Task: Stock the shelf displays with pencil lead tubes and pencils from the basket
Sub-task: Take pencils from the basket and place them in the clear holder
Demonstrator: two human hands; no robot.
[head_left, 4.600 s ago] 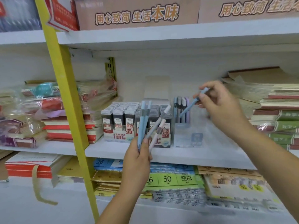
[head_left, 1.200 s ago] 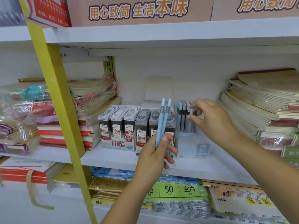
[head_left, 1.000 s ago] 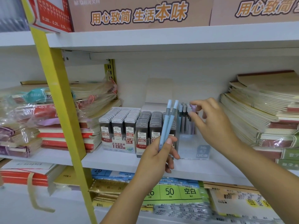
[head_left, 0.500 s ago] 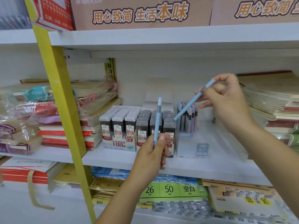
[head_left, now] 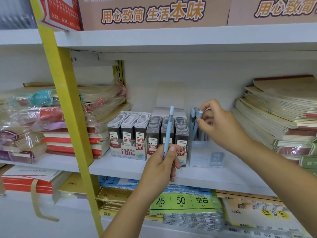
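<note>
While the right hand (head_left: 221,125) pinches the cap end of a pale-blue slim pencil (head_left: 195,126) between thumb and fingertips, that pencil's lower part is inside the clear plastic display box (head_left: 200,152) on the white shelf board (head_left: 120,166). It leans a little, cap up and right, tip down and left, against the row of grey and blue pencils (head_left: 192,115) standing at the back of the box. Can't tell whether the tip has reached the box floor; the neighbours hide it.

Left hand (head_left: 161,163) grips a second pale-blue pencil (head_left: 168,131) near its lower end, thumb across the front. Long axis near upright, cap end up, top tipped slightly right. Most of its length sticks out free above the fingers.

Key geometry: the second pencil sits left of the box and nearer the camera, in front of the grey lead-tube packs (head_left: 149,131), which stand in trays just beside the box on its left. Right hand is the one at the box; left hand is apart from it, lower and to the left.

My read: right hand lets go once its pencil stands, then crosses left to take the free upper end of the second pencil. Its axis roughly matches the slot, so little reorienting is needed.

Basket not in view. Stacked cream notebooks (head_left: 274,117) sit right of the box, and a yellow metal upright (head_left: 65,100) stands to the left.
</note>
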